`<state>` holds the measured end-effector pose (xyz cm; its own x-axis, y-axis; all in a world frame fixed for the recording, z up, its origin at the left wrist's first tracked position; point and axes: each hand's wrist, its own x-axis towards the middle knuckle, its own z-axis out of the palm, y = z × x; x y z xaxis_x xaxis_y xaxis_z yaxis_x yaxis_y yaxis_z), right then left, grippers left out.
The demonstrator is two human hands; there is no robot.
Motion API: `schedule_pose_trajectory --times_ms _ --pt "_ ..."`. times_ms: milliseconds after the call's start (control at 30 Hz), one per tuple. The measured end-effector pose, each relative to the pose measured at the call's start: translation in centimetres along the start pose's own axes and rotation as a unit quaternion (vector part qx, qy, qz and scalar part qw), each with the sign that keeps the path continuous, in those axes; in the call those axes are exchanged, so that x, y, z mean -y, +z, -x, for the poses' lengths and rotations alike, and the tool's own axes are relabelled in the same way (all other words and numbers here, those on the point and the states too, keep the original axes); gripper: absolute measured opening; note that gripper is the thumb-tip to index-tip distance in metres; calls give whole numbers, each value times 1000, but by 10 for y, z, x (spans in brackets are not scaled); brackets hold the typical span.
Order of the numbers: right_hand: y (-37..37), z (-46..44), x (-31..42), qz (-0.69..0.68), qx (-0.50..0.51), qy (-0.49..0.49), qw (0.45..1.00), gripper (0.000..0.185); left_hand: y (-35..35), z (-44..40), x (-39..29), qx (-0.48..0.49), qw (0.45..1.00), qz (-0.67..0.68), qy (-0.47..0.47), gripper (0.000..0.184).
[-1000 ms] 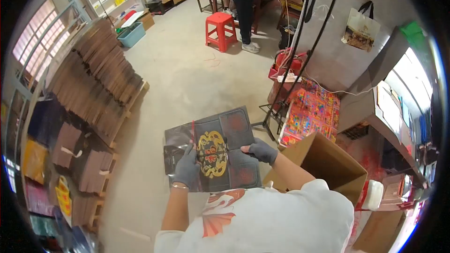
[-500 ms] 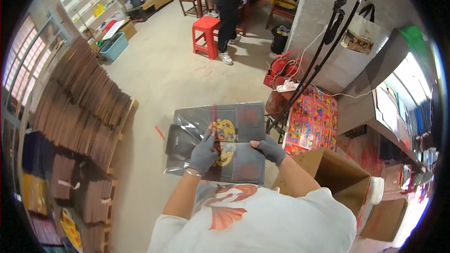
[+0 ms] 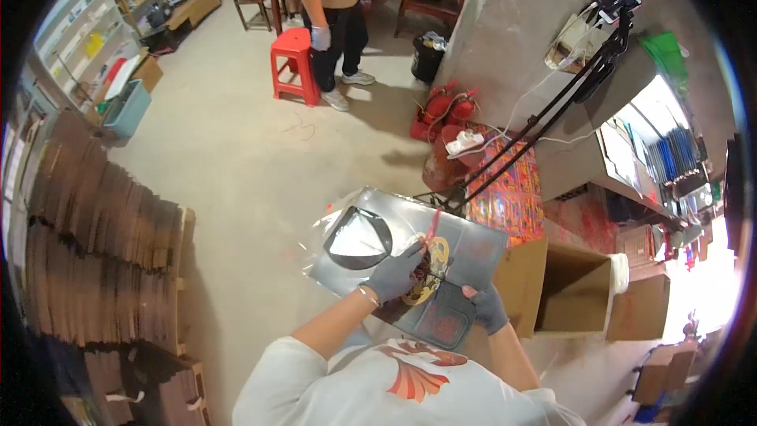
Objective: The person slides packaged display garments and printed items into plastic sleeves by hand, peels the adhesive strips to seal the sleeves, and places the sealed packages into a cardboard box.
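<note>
A flat dark grey panelled package in a clear plastic sleeve is held in front of my chest. It has a gold round emblem in the middle and a black-rimmed shape at its left end, bright with glare. My left hand, in a grey glove with bare fingertips, lies over the package, its fingertips closed at the lower end of a red ribbon. My right hand, gloved alike, grips the package's near right edge, thumb on top and the other fingers partly hidden.
Stacked brown cardboard sheets line the left. An open cardboard box stands close on my right, beyond it a phone stand. Ahead are a red stool, a standing person and red fire extinguishers.
The view has swung to the right. The package has turned clockwise and tilted, its sleeve now catching strong glare. Both hands have stayed on it, and the standing person's arm now hangs lower.
</note>
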<state>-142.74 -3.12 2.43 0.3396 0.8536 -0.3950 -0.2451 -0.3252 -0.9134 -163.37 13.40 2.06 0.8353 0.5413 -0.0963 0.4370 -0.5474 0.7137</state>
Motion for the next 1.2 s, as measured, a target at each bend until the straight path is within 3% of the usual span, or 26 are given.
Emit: schedule_pose_trajectory --times_ms 67,133,200,233,333,400,467,500,533,600,633,667,733,767,867,1000,1067,1100,1133,1200 --pt "-1 16 -7 49 -38 22 998 37 9 -2 -2 21 997 69 26 73" --pt "3 35 -8 -23 -73 -16 997 33 8 -6 -18 115 991 49 45 66" --pt "-11 47 -37 -20 -94 -10 995 32 36 -3 -25 61 985 118 111 63" --pt "-18 53 -48 -14 -110 -4 994 32 60 -5 -25 58 987 70 136 70" --pt "-19 76 -63 -38 -135 -4 990 36 105 -2 -51 -90 937 154 299 70" --pt "-18 85 -74 -78 -115 -21 990 40 110 6 -82 -64 932 178 309 69" --pt "-16 93 -82 -174 -204 -100 958 44 97 18 -129 194 943 178 201 67" --pt "-38 94 -122 -265 -190 -127 937 42 99 23 -151 226 941 168 191 65" --pt "-55 98 -134 -268 -196 -129 934 42 111 26 -164 232 939 166 194 65" --pt "-90 113 -159 -360 -212 -121 901 58 144 37 -187 191 937 154 249 63" --pt "-120 110 -203 -281 -223 -176 917 50 163 40 -196 162 934 151 279 62" --pt "-118 136 -192 -286 -231 -172 914 50 179 44 -204 173 933 153 277 62" --pt "-97 185 -123 -260 -267 -168 913 41 207 50 -220 118 901 202 365 63" --pt "-130 189 -163 -258 -249 -122 926 42 212 58 -232 177 903 208 332 62" --pt "-173 211 -231 -282 -197 -108 933 51 226 79 -266 236 902 134 335 68" --pt "-175 233 -240 -283 -270 -156 907 52 260 91 -280 144 874 128 446 64" --pt "-163 248 -212 -351 -282 -162 878 46 256 97 -291 236 872 114 414 67" --pt "-150 250 -175 22 -392 -158 906 38 262 97 -291 271 869 152 386 67" --pt "-143 245 -159 19 -389 -159 907 38 268 96 -293 270 871 148 384 67" --pt "-145 256 -147 8 -398 -181 899 37 274 89 -292 359 850 141 359 69"
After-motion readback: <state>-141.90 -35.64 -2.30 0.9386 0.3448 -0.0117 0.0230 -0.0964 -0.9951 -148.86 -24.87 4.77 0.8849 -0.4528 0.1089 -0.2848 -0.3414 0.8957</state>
